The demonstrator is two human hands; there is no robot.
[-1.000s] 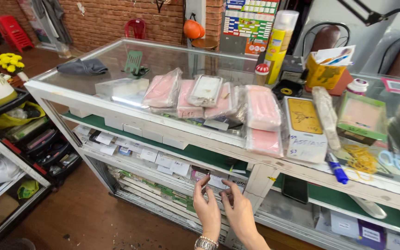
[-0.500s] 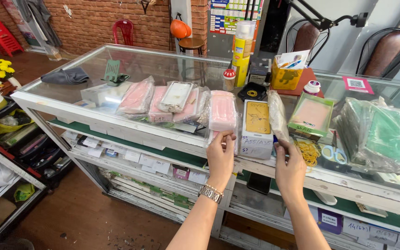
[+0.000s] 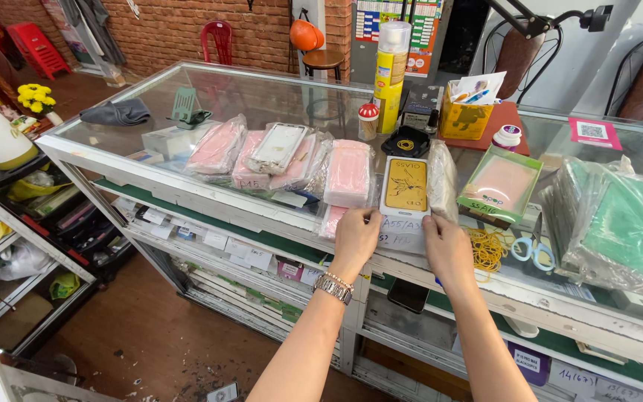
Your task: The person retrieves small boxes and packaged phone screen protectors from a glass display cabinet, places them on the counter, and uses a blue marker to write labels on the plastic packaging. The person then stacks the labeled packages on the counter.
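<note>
A white box with a yellow phone case in its lid (image 3: 405, 195) lies on the glass counter (image 3: 262, 100) near the front edge. My left hand (image 3: 356, 237), with a metal watch on the wrist, grips the box's near left corner. My right hand (image 3: 448, 246) holds its near right corner. Left of the box lie several pink phone cases in clear bags (image 3: 347, 173). A long clear-wrapped pack (image 3: 440, 179) lies against the box's right side.
A green-rimmed box with a pink case (image 3: 501, 184), yellow rubber bands (image 3: 487, 248), blue scissors (image 3: 533, 250) and bagged green cases (image 3: 613, 223) lie to the right. A spray can (image 3: 390, 74) and a yellow pen holder (image 3: 464, 115) stand behind. Shelves of small boxes fill the case below.
Both hands rose from below the counter to its top. They now grip the near corners of the white box, and the view has shifted right.
</note>
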